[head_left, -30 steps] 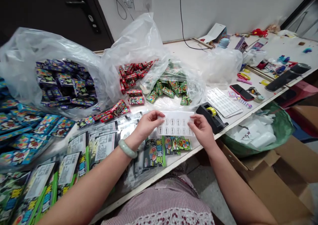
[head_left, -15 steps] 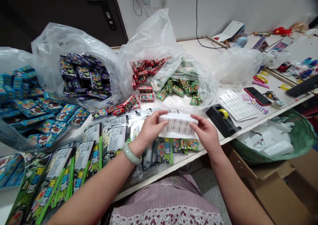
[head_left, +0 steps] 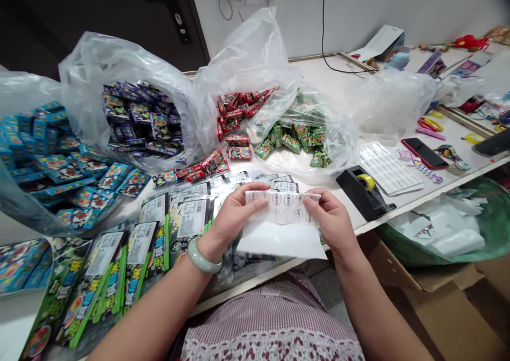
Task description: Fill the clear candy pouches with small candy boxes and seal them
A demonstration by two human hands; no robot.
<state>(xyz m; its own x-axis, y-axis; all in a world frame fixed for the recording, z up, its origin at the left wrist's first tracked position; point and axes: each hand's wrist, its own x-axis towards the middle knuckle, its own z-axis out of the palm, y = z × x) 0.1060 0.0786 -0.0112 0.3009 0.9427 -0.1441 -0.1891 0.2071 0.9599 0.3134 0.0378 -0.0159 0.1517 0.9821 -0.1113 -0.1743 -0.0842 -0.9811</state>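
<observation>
Both hands hold a white sticker sheet [head_left: 283, 224] with rows of round labels, folded back along its top so the blank lower part hangs toward me. My left hand [head_left: 235, 213], with a pale green bangle at the wrist, pinches the sheet's upper left edge. My right hand [head_left: 331, 220] pinches its upper right edge. The sheet hovers over the near table edge, above flat green and black packets [head_left: 159, 238] in clear sleeves.
Clear bags hold blue boxes [head_left: 48, 153], purple boxes [head_left: 139, 116], red packs [head_left: 235, 111] and green packs [head_left: 295, 135]. A black tape dispenser [head_left: 364, 191], another sticker sheet [head_left: 388, 168] and a phone [head_left: 424, 152] lie right. A green-lined bin [head_left: 454, 228] and cardboard boxes stand below.
The sticker sheet came nearer to me and its top has been folded over, so the blank lower half now hangs down over the packets. The view also shifted right.
</observation>
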